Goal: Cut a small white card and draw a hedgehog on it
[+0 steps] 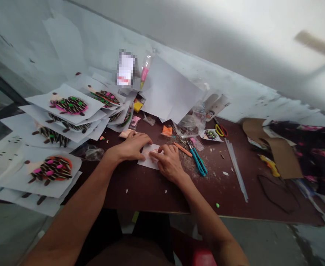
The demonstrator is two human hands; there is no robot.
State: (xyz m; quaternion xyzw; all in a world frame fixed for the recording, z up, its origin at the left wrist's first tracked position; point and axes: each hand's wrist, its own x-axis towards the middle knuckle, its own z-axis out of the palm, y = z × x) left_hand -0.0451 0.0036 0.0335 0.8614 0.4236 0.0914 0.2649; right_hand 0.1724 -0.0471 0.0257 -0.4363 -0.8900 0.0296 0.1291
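A small white sheet of paper lies on the dark table in front of me, with a smear of pale orange modelling clay on it. My left hand rests on the paper's upper left side, fingers apart and thumb at the edge. From the right, my right hand presses a stretched index finger onto the clay, its other fingers bent. Neither hand grips anything I can make out. Just beyond the left fingers is a pale peach packet of clay.
Finished hedgehog pictures on paper are stacked at left. Teal-handled scissors, an orange stick and crumbs lie right of my hands. Yellow-and-red scissors, clear glue sticks and a yellow glue gun are farther right. A phone leans at the wall.
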